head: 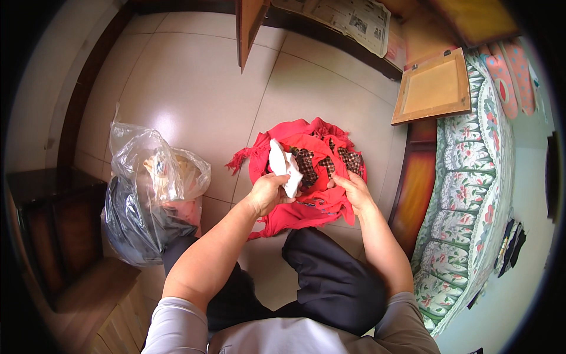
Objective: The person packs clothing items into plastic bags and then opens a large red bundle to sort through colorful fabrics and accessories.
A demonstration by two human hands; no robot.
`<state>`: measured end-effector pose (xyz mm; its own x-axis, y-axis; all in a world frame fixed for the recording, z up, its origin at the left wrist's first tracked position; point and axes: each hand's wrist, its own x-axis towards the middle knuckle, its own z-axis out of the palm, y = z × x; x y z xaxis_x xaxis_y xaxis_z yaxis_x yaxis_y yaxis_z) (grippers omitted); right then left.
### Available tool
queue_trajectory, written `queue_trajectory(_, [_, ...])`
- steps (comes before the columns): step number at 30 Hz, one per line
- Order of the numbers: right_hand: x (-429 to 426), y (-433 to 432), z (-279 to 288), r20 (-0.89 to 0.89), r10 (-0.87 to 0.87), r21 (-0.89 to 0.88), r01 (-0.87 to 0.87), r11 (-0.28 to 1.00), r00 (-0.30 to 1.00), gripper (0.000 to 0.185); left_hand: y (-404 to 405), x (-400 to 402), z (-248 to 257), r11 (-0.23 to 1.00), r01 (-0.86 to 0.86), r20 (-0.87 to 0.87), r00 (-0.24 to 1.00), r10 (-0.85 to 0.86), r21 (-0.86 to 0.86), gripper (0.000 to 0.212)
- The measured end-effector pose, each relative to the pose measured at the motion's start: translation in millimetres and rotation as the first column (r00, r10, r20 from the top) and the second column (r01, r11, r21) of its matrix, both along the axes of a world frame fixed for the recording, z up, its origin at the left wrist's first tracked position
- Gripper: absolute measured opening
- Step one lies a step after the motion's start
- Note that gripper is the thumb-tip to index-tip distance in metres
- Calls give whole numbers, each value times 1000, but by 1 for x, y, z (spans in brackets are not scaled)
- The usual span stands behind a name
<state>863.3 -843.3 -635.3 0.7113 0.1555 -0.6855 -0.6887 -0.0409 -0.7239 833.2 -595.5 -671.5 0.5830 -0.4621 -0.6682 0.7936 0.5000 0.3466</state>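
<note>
Between my knees, a red fringed cloth [278, 219] lies bunched on the tiled floor. Dark checked fabric [308, 168] shows in its folds. My left hand [270, 190] grips a small folded white cloth [283, 163] above the left part of the heap. On the right side, my right hand [353, 188] pinches a fold of the red cloth between thumb and fingers. What lies under the folds is hidden.
Left of me stands a clear plastic bag [150, 190] stuffed with clothes. An open wooden cabinet door [433, 90] juts out at the upper right, and another door [251, 31] at the top. Newspaper [353, 22] lines the cabinet. A floral-covered bed [460, 186] runs along the right.
</note>
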Motion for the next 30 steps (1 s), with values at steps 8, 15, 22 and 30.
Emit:
queue_trajectory(8, [-17, 21, -7, 104, 41, 115, -53, 992, 994, 40, -25, -9, -2, 945, 54, 368, 913, -177, 322, 30])
queue_trajectory(15, [-19, 21, -27, 167, 71, -39, -65, 997, 983, 33, -27, -14, -22, 981, -113, 100, 990, 97, 160, 21])
queue_trajectory(22, [-13, -36, -25, 264, -45, -122, 80, 989, 963, 30, -31, -23, -43, 888, 51, 176, 973, -147, 456, 9])
queue_trajectory(30, [8, -42, -4, 512, 471, -820, 246, 516, 719, 28, -22, -13, -57, 398, -269, 436, 792, -427, 877, 36])
